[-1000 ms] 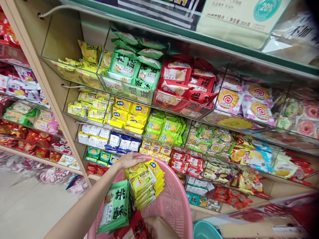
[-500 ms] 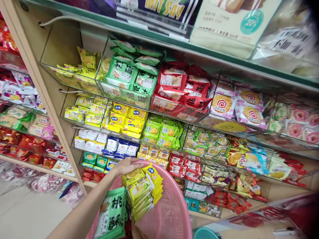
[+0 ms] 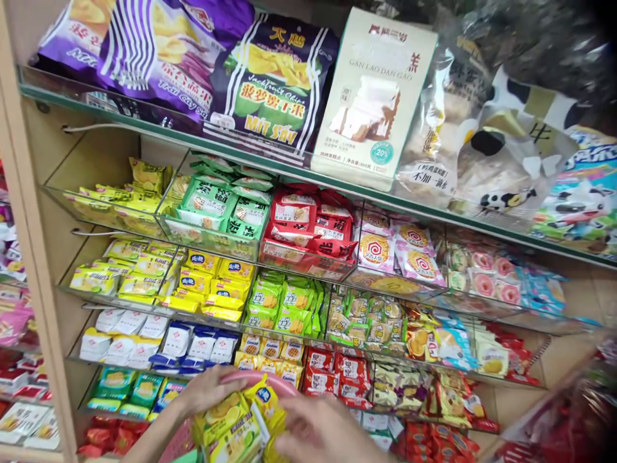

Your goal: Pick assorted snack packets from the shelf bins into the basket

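The right hand (image 3: 322,427), low in the pink basket (image 3: 274,384) a moment ago, is now coming up beside the yellow packets (image 3: 231,427), so it is working higher; blur is hiding whether its grip is wide, narrow or holding something. The left hand (image 3: 207,389) is gripping the basket's rim, with the yellow packets sitting inside, just below its fingers.

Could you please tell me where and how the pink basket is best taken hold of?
I'd take the pink basket by its far rim, coming from above: that bare, curved edge should be easy to hook over, while yellow packets crowd the opening on the near side.
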{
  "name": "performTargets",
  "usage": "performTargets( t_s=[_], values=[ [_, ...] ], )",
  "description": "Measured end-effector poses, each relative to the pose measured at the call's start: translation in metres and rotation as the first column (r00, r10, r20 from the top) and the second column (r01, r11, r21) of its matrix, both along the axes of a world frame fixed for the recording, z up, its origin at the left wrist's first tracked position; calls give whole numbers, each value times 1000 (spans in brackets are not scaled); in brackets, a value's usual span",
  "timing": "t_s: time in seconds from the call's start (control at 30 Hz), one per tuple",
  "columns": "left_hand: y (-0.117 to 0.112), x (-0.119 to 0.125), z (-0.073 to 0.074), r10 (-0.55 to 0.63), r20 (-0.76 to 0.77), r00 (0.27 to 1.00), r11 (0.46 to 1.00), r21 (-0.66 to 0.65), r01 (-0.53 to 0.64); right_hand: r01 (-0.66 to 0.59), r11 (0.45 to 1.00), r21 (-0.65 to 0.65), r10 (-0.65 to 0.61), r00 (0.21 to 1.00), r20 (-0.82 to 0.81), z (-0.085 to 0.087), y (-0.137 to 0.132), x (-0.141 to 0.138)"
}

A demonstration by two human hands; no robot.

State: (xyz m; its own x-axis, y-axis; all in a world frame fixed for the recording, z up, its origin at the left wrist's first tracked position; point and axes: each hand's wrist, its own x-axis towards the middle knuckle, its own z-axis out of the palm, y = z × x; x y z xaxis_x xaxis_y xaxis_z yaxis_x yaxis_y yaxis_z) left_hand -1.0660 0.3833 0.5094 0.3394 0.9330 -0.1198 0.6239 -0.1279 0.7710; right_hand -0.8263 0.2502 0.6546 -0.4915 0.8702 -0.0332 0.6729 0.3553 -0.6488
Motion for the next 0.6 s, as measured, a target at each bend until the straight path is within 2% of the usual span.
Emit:
performTargets(
  t_s=[0.03,0.07,0.13,0.17,0.23,0.3,0.33,0.4,0.6],
  values=[
    [1,-1,-1,6,2,1000,1000,0,-6,71,991,114,-71,997,3,21,8,5],
    [1,-2,-1,7,1,1000,1000,-2,-7,144,959,246,-147,989,-4,43,17,10],
    [1,-4,-1,8,-7,1000,1000,-3,-8,165,877,452,-177,984,-14,88,33,18],
    [1,-4,0,11,-12,1000,1000,-3,-12,161,815,557,-181,983,-20,108,42,23],
    [0,-5,2,14,-21,1000,1000,-9,-14,119,655,746,-199,980,19,143,59,32],
    [-2,-6,5,7,-22,1000,1000,-18,-7,44,521,852,-262,959,111,166,77,40],
    [-3,-6,7,0,-18,1000,1000,-20,0,7,487,873,-297,942,158,174,86,44],
    [-4,-5,9,-17,-7,1000,1000,-22,17,-38,484,874,-345,910,231,183,102,47],
    [-7,-4,13,-32,7,999,999,-19,32,-111,655,748,-250,902,352,191,133,46]
  ],
)
